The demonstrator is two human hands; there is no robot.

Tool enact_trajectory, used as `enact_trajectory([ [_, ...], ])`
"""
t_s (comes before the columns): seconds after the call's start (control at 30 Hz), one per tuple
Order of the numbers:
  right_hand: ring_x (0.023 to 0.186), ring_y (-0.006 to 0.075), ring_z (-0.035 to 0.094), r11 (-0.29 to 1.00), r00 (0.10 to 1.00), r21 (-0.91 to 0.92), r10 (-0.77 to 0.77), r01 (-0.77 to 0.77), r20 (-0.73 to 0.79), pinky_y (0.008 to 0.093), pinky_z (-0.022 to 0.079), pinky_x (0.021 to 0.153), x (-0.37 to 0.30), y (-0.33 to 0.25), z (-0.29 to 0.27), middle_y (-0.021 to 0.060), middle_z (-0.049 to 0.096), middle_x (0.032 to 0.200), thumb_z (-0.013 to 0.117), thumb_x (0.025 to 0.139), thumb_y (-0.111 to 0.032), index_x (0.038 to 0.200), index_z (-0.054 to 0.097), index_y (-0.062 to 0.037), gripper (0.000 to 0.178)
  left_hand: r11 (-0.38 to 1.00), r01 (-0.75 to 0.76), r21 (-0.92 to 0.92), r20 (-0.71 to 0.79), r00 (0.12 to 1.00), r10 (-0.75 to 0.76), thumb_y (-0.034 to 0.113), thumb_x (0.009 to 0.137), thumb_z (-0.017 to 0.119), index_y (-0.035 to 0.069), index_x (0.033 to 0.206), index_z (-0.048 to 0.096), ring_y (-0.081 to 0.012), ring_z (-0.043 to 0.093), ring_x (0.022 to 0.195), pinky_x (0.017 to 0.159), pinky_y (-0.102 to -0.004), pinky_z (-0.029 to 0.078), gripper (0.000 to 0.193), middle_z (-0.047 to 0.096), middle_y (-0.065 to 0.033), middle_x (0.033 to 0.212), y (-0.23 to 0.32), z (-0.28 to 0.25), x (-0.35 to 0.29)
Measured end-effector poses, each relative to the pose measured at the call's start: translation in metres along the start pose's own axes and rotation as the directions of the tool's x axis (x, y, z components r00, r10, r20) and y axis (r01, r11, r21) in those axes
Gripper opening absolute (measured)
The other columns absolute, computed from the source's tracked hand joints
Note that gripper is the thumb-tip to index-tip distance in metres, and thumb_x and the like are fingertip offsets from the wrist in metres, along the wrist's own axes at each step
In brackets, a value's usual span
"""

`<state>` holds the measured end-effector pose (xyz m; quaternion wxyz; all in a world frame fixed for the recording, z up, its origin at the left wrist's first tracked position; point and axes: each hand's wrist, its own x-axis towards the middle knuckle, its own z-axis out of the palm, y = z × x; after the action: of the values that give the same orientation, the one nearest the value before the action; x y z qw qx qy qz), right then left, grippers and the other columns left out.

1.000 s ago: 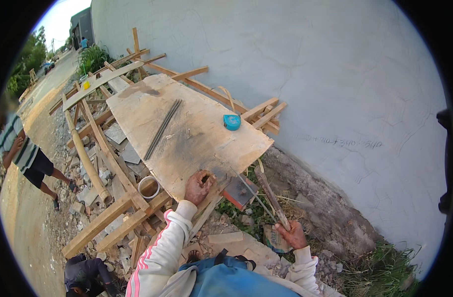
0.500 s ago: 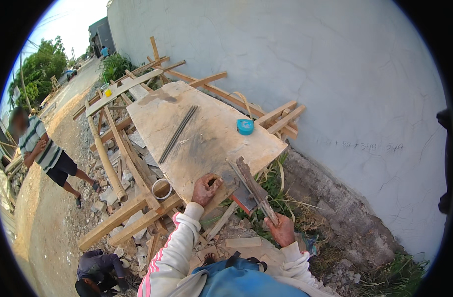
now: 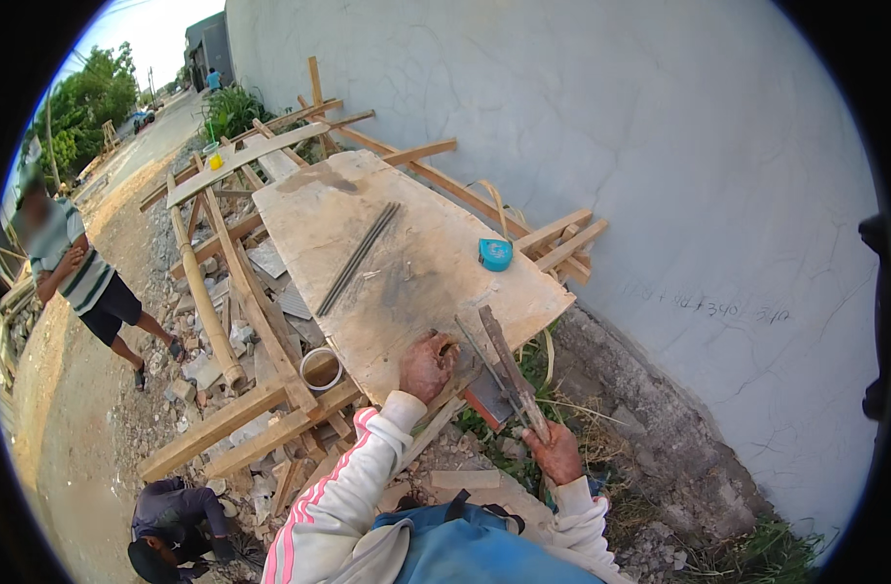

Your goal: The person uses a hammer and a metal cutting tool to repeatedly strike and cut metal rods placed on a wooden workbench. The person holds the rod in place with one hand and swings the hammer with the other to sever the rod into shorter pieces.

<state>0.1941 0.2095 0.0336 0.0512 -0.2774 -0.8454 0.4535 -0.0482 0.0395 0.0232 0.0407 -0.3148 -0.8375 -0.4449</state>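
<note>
My left hand (image 3: pixel 429 366) is at the near edge of a stained, pale board (image 3: pixel 309 224), fingers curled; whatever is in them, if anything, is hidden. To its right, my right hand (image 3: pixel 555 454) is closed around the lower end of a worn brown bar (image 3: pixel 512 368) and a thin dark rod (image 3: pixel 484 352). Their far ends spread apart and point away from me over the board's near right corner. Several thin dark metal rods (image 3: pixel 358 259) lie side by side on the board. A blue tape measure (image 3: pixel 495 255) rests near its right edge.
Timber beams (image 3: pixel 233 277) and rubble surround the board on the left, with a white ring (image 3: pixel 321 370) beside it. A red-edged dark piece (image 3: pixel 488 401) sits below the bars. A cracked wall (image 3: pixel 660 175) stands right. One person (image 3: pixel 80 258) stands left; another (image 3: pixel 178 530) crouches lower left.
My left hand has shifted right, turning its back more toward view. The bar and the rod in my right hand now stand wider apart at their far ends. The view has tilted slightly.
</note>
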Motion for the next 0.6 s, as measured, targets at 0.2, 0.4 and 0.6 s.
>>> enact_trajectory([
  [0.2, 0.057, 0.0089, 0.052, 0.957, 0.983, 0.223, 0.173, -0.183, 0.062, 0.0290, 0.042, 0.053, -0.001, -0.005, 0.000, -0.0002, 0.058, 0.068, 0.072, 0.093, -0.018, 0.101, 0.067, 0.0027, 0.023, 0.989, -0.107, 0.101, 0.038, 0.994, 0.103, 0.011, 0.085, 0.063, 0.008, 0.111, 0.071, -0.0356, 0.065, 0.101, 0.087, -0.0471, 0.053, 0.027, 0.065, -0.0184, 0.106, -0.003, 0.024, 0.023],
  [0.4, 0.058, 0.0101, 0.053, 0.967, 0.979, 0.155, 0.205, -0.200, -0.017, 0.0306, 0.043, 0.054, -0.003, -0.001, 0.003, 0.0002, 0.059, 0.066, 0.074, 0.092, -0.026, 0.099, 0.069, 0.0018, 0.029, 0.943, -0.213, 0.257, 0.112, 0.975, 0.189, 0.014, 0.083, 0.065, 0.009, 0.115, 0.070, -0.0340, 0.063, 0.100, 0.087, -0.0470, 0.053, 0.033, 0.063, -0.0148, 0.104, -0.003, 0.031, 0.018],
  [0.6, 0.058, 0.0104, 0.052, 0.960, 0.958, 0.044, 0.279, -0.276, -0.068, 0.0315, 0.043, 0.055, -0.005, -0.005, 0.004, 0.0008, 0.058, 0.065, 0.075, 0.091, -0.029, 0.093, 0.070, 0.0006, 0.030, 0.936, -0.204, 0.288, 0.143, 0.975, 0.168, 0.017, 0.083, 0.063, 0.009, 0.115, 0.070, -0.0315, 0.061, 0.105, 0.092, -0.0439, 0.050, 0.033, 0.063, -0.0125, 0.109, -0.001, 0.031, 0.017],
])
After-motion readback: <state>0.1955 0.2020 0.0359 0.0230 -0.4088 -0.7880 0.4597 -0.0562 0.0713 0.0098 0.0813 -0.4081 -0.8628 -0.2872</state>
